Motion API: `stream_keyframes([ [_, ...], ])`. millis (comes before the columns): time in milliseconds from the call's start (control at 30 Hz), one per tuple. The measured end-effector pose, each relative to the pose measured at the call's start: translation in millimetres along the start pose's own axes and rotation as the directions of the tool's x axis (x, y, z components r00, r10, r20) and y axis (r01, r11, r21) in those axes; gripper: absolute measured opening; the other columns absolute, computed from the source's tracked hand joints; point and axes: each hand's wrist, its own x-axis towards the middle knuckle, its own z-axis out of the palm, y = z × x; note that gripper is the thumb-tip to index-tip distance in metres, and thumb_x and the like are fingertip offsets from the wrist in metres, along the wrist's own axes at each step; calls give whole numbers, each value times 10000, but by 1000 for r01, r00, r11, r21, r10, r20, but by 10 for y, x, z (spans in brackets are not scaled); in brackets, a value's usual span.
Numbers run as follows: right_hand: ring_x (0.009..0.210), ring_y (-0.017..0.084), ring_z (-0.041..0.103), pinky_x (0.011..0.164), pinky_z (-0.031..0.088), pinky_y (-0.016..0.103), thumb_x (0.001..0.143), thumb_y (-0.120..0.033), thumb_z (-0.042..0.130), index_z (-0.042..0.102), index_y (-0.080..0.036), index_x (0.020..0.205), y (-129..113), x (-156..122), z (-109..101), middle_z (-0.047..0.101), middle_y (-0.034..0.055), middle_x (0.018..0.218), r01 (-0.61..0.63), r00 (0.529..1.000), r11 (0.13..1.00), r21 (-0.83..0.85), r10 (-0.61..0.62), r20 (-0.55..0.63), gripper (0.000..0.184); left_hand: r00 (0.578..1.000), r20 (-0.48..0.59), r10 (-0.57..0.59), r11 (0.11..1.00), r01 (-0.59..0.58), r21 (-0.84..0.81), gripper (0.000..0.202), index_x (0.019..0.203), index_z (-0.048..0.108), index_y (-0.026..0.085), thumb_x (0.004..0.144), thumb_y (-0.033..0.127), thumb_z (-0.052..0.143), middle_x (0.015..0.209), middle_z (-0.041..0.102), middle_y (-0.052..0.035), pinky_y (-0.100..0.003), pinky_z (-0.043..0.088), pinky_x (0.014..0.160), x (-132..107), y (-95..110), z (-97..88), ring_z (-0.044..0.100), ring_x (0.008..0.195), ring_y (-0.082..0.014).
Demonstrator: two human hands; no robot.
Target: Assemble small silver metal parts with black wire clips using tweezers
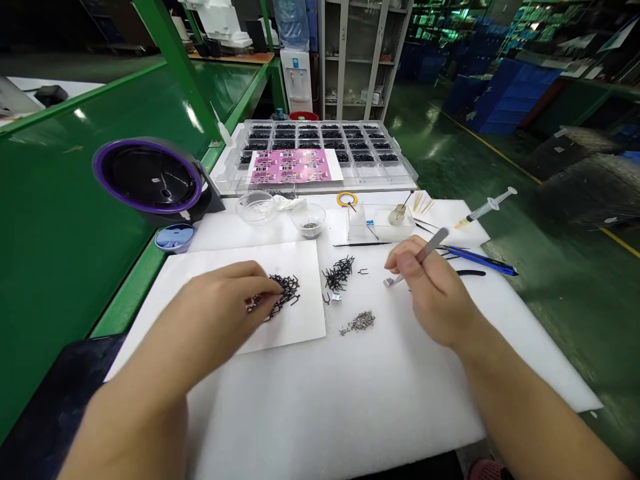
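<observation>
My left hand (220, 303) reaches over a pile of small black forked pieces (286, 288) on a white sheet (300, 327). Its thumb and forefinger are pinched together at the pile; what is between them is too small to make out. My right hand (436, 288) grips metal tweezers (431, 247), slanted with the tips down and left. A small silver piece (389, 283) is at the tips. Between my hands are a second pile of black forked pieces (339, 272), a single forked piece (363, 271), a small shiny block (337, 297) and a heap of tiny metal parts (361, 322).
Beyond the hands stand clear dishes (309, 220), a yellow tape ring (347, 199) and a small bottle (397, 214). A compartment tray (370, 170) holds black parts at the back. On the right lie blue-handled pliers (480, 260) and a syringe (487, 208). A purple-rimmed fan (150, 179) stands left.
</observation>
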Motion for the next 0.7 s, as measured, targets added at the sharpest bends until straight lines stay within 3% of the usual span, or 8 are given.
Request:
stream_keyframes([
  [67, 652, 151, 471, 611, 346, 303, 1043, -507, 309, 537, -194, 807, 20, 44, -132, 507, 6, 678, -15, 995, 978, -207, 35, 94, 453, 995, 37, -97, 991, 93, 101, 200, 721, 750, 242, 850, 281, 602, 822, 704, -9, -303, 441, 614, -3, -170, -43, 616, 626, -178],
  [167, 627, 158, 506, 597, 340, 313, 1023, -448, 395, 552, -199, 752, -1, 88, -225, 583, 1, 671, -55, 937, 931, -362, 174, 304, 400, 982, 121, -145, 982, 128, 140, 217, 778, 773, 252, 863, 256, 574, 865, 716, 2, -305, 438, 628, 4, -257, -28, 628, 654, -190],
  [267, 695, 176, 586, 609, 390, 309, 946, -318, 537, 647, -210, 769, -25, 93, -210, 678, 10, 795, -51, 906, 912, -408, 214, 365, 234, 998, 0, -59, 992, 58, 116, 212, 877, 776, 232, 891, 278, 570, 884, 708, -13, -306, 444, 634, 36, -123, 73, 625, 666, -181],
  [333, 691, 184, 610, 582, 405, 307, 906, -267, 576, 697, -217, 805, -20, 84, -197, 699, 19, 824, -28, 912, 918, -396, 185, 365, 166, 994, -111, 23, 998, -17, 60, 227, 942, 768, 204, 917, 274, 553, 923, 692, -41, -302, 471, 688, 65, 43, 182, 636, 752, -184],
  [367, 697, 189, 621, 578, 415, 308, 895, -252, 583, 713, -219, 823, -10, 79, -199, 706, 23, 839, -13, 914, 920, -393, 170, 368, 152, 992, -102, 70, 997, -68, 28, 234, 977, 763, 197, 921, 249, 542, 952, 681, -51, -300, 482, 717, 80, 129, 243, 636, 803, -186],
  [500, 812, 203, 653, 674, 475, 314, 861, -212, 615, 751, -228, 895, 49, 80, -274, 719, 21, 932, 37, 921, 926, -375, 114, 373, 140, 988, 105, 115, 990, -122, 71, 287, 1118, 723, 211, 892, 207, 547, 997, 622, -72, -310, 455, 609, 129, 364, 468, 596, 749, -189],
  [633, 847, 183, 654, 677, 495, 283, 870, -255, 660, 762, -232, 954, 99, 109, -330, 710, 22, 975, 22, 985, 978, -208, 14, 172, 134, 981, 149, 126, 984, -142, 105, 289, 1096, 733, 214, 905, 169, 520, 917, 580, -69, -302, 403, 564, 171, 398, 576, 557, 709, -181],
  [700, 858, 177, 651, 674, 496, 271, 880, -274, 669, 761, -229, 987, 101, 111, -300, 707, 28, 981, 34, 991, 987, -158, -13, 131, 148, 981, 141, 134, 986, -147, 84, 267, 1032, 748, 210, 916, 170, 511, 895, 575, -66, -308, 396, 568, 177, 396, 578, 552, 716, -184],
])
